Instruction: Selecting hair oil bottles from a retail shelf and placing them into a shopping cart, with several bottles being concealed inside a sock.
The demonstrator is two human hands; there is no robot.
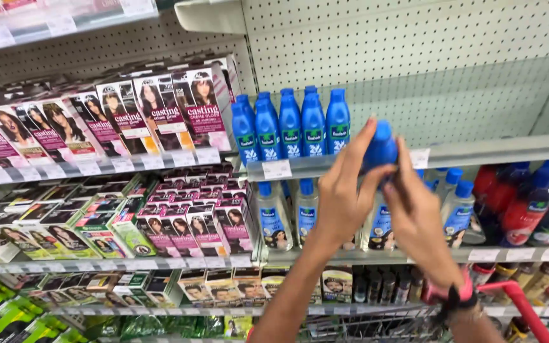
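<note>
Both hands gripped one blue bottle [379, 149], smooth glossy plastic with a rounded shoulder and narrow cap, held up at the front edge of the upper shelf [497, 151]. The left hand [344, 203] wrapped its fingers about the bottle from the left; the right hand [417, 219] closed on it from the right and below. Just left stood a tight row of like bottles [290, 127] on that shelf. Behind them rose matt white pegboard [414, 57], and the shelf to the right lay bare, open room. Glossy card boxes [154, 114] crowded the far left. A red cart handle [519, 302] curved under the right wrist.
</note>
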